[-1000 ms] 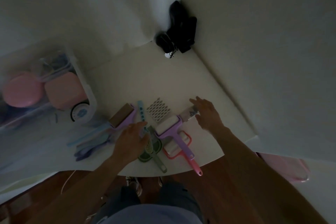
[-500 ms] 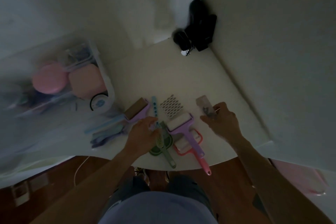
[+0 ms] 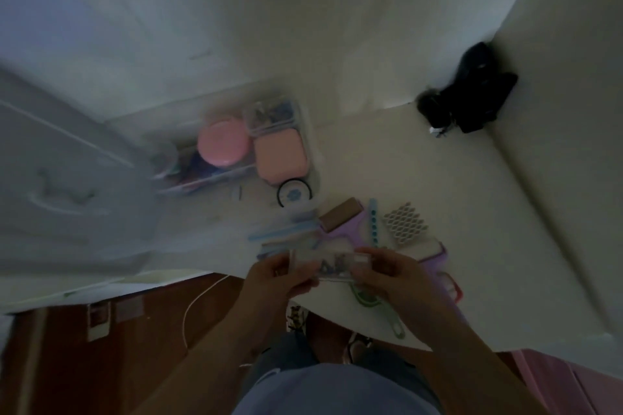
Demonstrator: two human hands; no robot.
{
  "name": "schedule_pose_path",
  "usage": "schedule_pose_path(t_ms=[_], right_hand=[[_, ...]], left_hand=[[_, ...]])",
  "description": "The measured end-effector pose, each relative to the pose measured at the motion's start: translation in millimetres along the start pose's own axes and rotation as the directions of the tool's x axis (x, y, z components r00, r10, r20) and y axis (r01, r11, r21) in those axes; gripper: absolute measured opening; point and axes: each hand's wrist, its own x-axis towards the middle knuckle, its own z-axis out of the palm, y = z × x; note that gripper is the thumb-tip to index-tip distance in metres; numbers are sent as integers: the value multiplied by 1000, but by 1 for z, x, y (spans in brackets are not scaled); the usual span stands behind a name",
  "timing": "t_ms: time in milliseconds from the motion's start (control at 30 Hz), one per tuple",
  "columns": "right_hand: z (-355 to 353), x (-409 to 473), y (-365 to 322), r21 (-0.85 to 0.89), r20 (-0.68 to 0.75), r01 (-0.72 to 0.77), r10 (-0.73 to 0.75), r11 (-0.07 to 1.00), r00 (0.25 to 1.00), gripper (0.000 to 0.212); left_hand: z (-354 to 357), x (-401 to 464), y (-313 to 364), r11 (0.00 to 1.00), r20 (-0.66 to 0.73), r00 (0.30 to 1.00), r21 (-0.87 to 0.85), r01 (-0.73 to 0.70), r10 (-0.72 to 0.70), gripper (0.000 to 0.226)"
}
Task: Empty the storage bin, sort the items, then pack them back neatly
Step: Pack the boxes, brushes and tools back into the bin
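Dim, blurred view down onto white table (image 3: 421, 172). Left hand (image 3: 276, 276) and right hand (image 3: 392, 274) grip small clear box (image 3: 328, 261) between them, above table's near edge. Clear storage bin (image 3: 305, 131) behind holds pink round case (image 3: 223, 143).

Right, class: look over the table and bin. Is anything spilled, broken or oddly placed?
Nothing looks spilled or broken. The clear plastic storage bin still holds a round pink case and a square peach case. Both hands, left hand and right hand, hold a small clear packet. The picture is blurred.
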Motion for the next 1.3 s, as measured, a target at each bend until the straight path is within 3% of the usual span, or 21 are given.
schedule_pose_path(t_ms=[100, 200, 333, 467, 600, 733, 833, 967, 1300], right_hand=[[34, -7, 5, 91, -10, -58, 59, 994, 998, 30], [71, -13, 0, 127, 2, -62, 63, 990, 998, 36], [123, -12, -24, 157, -34, 11, -6, 988, 999, 24], [175, 2, -60, 160, -56, 157, -150, 975, 987, 13], [214, 22, -73, 172, -55, 197, -190, 965, 980, 26], [236, 31, -72, 155, -75, 182, -172, 971, 982, 27], [245, 36, -76, 138, -139, 183, -164, 973, 977, 20], [248, 44, -83, 168, -152, 162, -137, 972, 979, 29], [251, 49, -83, 141, -139, 116, -96, 983, 986, 16]], left_hand=[[-32, -16, 5, 997, 8, 1000, -68, 23, -22, 19], [-65, -28, 15, 997, -39, 997, 47, -67, 69, 15], [-115, -32, 39, 983, -69, 982, 72, -171, 176, 28], [-161, -27, 69, 970, -101, 965, -20, -243, 240, 21], [-199, -15, 81, 962, -76, 961, -43, -268, 265, 19], [-226, 0, 73, 950, -66, 949, 67, -304, 309, 22], [-229, 7, 74, 964, -72, 964, -54, -261, 257, 17], [-232, 14, 77, 958, -60, 956, -19, -287, 286, 16], [-242, 25, 77, 966, -63, 964, -21, -259, 257, 30]])
